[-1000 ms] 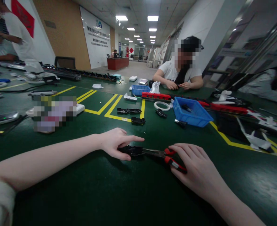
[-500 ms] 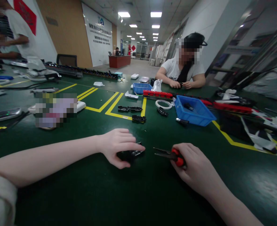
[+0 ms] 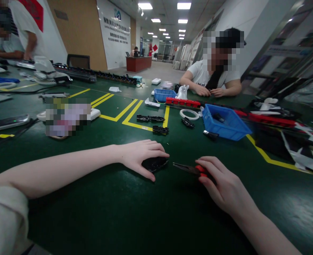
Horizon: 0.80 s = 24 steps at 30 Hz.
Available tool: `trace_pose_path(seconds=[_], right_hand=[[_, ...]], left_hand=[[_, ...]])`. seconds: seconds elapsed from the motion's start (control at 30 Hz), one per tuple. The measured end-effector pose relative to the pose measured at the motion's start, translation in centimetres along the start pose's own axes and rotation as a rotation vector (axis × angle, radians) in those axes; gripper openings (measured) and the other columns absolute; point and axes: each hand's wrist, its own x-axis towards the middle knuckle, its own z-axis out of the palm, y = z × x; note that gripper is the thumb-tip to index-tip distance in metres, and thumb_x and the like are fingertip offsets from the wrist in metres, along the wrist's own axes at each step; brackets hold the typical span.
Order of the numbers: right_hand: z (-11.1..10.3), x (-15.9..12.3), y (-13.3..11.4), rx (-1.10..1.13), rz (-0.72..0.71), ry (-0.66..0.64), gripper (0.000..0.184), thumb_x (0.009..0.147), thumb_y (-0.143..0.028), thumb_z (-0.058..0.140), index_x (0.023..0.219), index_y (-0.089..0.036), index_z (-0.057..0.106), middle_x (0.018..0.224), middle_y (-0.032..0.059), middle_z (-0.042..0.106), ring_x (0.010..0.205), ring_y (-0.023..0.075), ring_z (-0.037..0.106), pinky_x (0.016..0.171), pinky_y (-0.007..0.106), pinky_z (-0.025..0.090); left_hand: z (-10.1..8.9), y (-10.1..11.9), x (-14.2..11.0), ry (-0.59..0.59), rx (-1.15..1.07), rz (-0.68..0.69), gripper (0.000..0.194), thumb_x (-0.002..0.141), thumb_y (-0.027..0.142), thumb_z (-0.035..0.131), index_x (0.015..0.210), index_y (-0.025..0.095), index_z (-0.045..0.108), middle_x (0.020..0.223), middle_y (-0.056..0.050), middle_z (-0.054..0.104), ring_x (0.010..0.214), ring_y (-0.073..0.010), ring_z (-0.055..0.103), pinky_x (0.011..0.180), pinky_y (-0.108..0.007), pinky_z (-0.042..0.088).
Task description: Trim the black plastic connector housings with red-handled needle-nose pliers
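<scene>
My left hand (image 3: 143,156) lies over a small black part (image 3: 155,164) on the green table, thumb on the near side and fingers on the far side. The palm and fingers hide some of this dark piece. In my right hand (image 3: 227,184) is a pair of needle-nose pliers (image 3: 187,168) with red handles. Their thin jaws look closed and point left, a short way right of the black part and apart from it. Beyond my hands lie a short black piece (image 3: 160,130) and a longer black piece (image 3: 150,118), near yellow tape lines.
A blue bin (image 3: 225,124) with dark parts inside stands right of centre, near a white ring (image 3: 189,114). Long red strips (image 3: 183,102) run behind it. A phone (image 3: 68,120) lies to the left. Across the table sits a person (image 3: 214,79).
My left hand has settled more closely around the black part, which has turned to show a darker face. The pliers' jaws have come together. The whole view has shifted slightly.
</scene>
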Motion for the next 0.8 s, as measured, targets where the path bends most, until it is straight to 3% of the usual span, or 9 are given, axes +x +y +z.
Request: trace_pose_path(seconds=[0.13,0.33,0.47,0.67,0.8], right_hand=[[-0.1,0.5,-0.3,-0.063,-0.039,-0.038,0.028,0.098,-0.035,0.039,0.089,-0.019,0.060,0.089,0.0078,0.064,0.073,0.0166,0.060,0.064,0.029,0.048],[-0.5,1.0,-1.0,-0.219,-0.179,0.000,0.030,0.098,-0.034,0.040,0.087,-0.016,0.061,0.082,0.0083,0.066,0.072,0.0177,0.059,0.065,0.030,0.047],[-0.4,1.0,-1.1,-0.278,-0.178,0.064,0.026,0.096,-0.030,0.042,0.089,-0.016,0.063,0.088,0.0098,0.069,0.085,0.0215,0.062,0.075,0.034,0.047],[-0.4,1.1,-1.1,-0.295,-0.148,0.032,0.028,0.097,-0.029,0.042,0.087,-0.015,0.064,0.084,0.0083,0.068,0.074,0.0180,0.061,0.066,0.031,0.045],[-0.3,1.2,-1.4,-0.285,-0.139,0.001,0.028,0.096,-0.030,0.042,0.087,-0.016,0.064,0.085,0.0084,0.069,0.074,0.0177,0.061,0.068,0.031,0.045]], left_hand=[[0.4,0.5,0.1,0.030,0.074,-0.058,0.077,0.076,0.067,0.068,0.132,0.017,0.051,0.124,-0.014,0.056,0.110,-0.0288,0.055,0.091,-0.038,0.043],[1.5,3.4,0.8,0.127,0.042,-0.260,0.068,0.075,0.073,0.062,0.112,0.016,0.055,0.107,-0.009,0.060,0.096,-0.0259,0.058,0.081,-0.036,0.045],[2.0,4.5,1.1,0.136,0.001,-0.289,0.069,0.074,0.074,0.062,0.110,0.016,0.053,0.102,-0.007,0.062,0.089,-0.0245,0.061,0.076,-0.036,0.046],[2.1,4.2,1.1,0.114,-0.008,-0.264,0.075,0.078,0.070,0.061,0.127,0.016,0.046,0.115,-0.009,0.063,0.094,-0.0258,0.064,0.077,-0.036,0.049],[2.2,4.2,1.1,0.110,0.016,-0.268,0.069,0.077,0.072,0.060,0.118,0.017,0.051,0.105,-0.008,0.064,0.090,-0.0251,0.064,0.075,-0.035,0.049]])
